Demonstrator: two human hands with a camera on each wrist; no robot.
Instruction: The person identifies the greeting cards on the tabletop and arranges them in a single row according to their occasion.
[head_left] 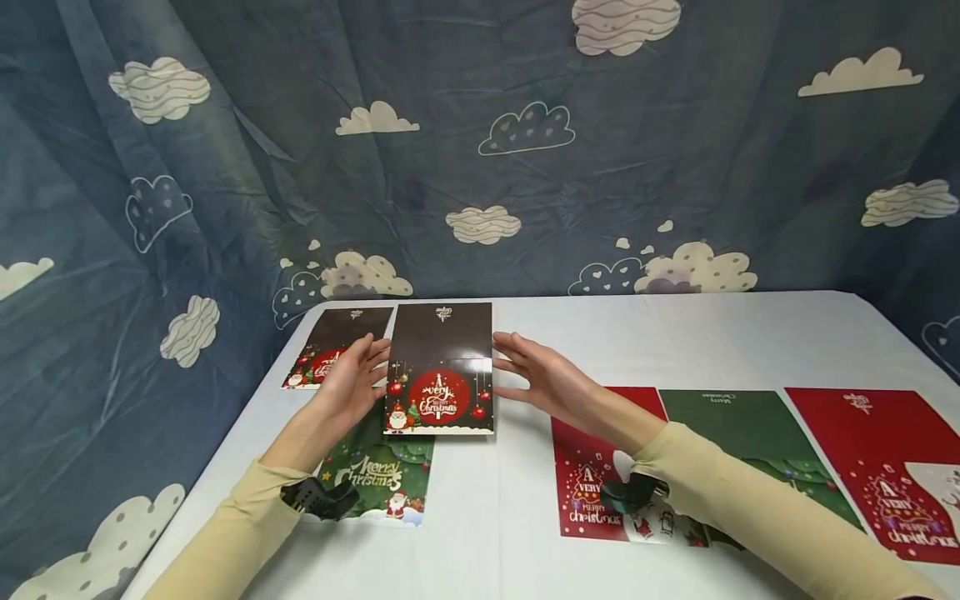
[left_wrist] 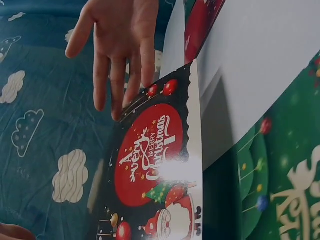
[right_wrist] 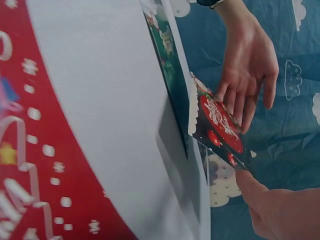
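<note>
A black Christmas card [head_left: 439, 367] with a red circle and a Santa is raised off the white table between my two hands, tilted, its shadow falling below. My left hand [head_left: 348, 387] is at the card's left edge with fingers extended. At the right edge, my right hand [head_left: 543, 375] touches it with straight fingers. In the left wrist view, the right hand's fingers [left_wrist: 117, 82] reach the far edge of the card [left_wrist: 150, 155]. The right wrist view shows the left palm [right_wrist: 247, 70] facing the card [right_wrist: 217, 122], with neither hand's fingers curled round it.
Another black card [head_left: 337, 329] lies at the table's back left. A green card [head_left: 378, 475] lies partly under the raised one. To the right are a red card [head_left: 588, 492], a green card [head_left: 750, 425] and another red card [head_left: 862, 433]. A cloud-print curtain [head_left: 450, 167] hangs behind.
</note>
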